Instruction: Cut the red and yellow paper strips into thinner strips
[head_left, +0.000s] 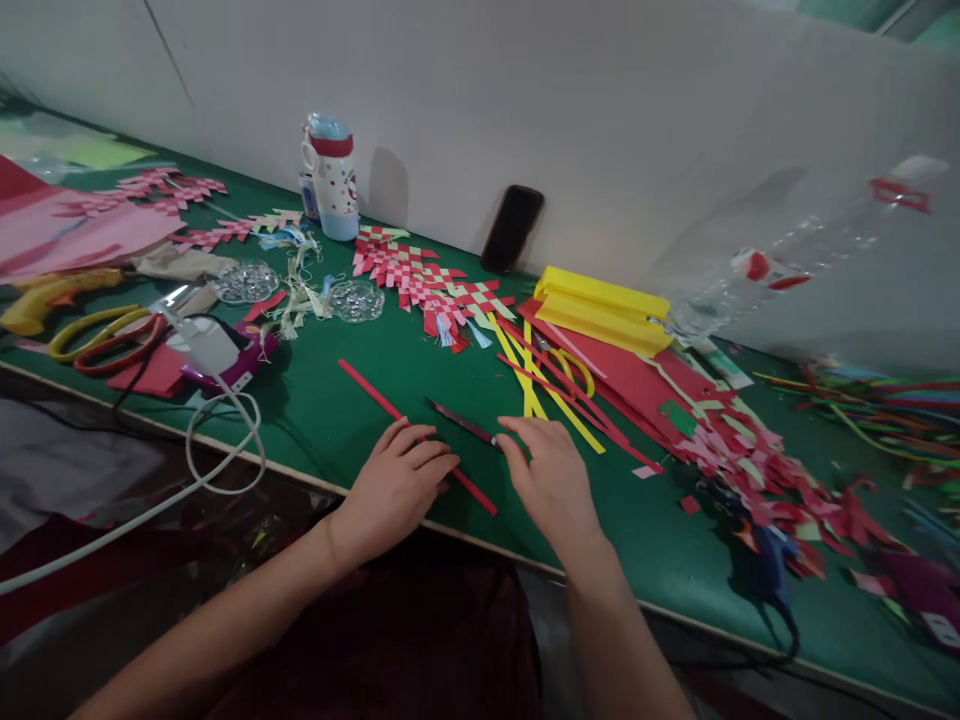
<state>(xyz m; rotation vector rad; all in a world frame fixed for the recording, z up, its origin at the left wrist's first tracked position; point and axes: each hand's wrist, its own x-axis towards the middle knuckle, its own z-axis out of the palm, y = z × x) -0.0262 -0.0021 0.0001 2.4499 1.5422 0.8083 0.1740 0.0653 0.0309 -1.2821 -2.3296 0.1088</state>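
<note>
A long, narrow red paper strip (476, 492) lies slantwise on the green table, running under my left hand (409, 475). The fingers of that hand are close together and curl over the strip's middle, pressing on it; their undersides are hidden. To its right, my right hand (544, 465) pinches the near end of a slim dark pointed tool (459, 422) between thumb and forefinger. The tool's tip points away to the left, just above the strip; its exact kind is unclear. Yellow paper strips (529, 385) and more red strips lie just beyond my right hand.
Woven paper pieces (420, 280), a bottle (336, 185) and a phone (512, 228) are along the wall. Scissors (112, 340) and a white cable (225, 460) lie left. Red sheets (600, 375), paper scraps (750, 460) and a clear plastic bottle (787, 260) lie right.
</note>
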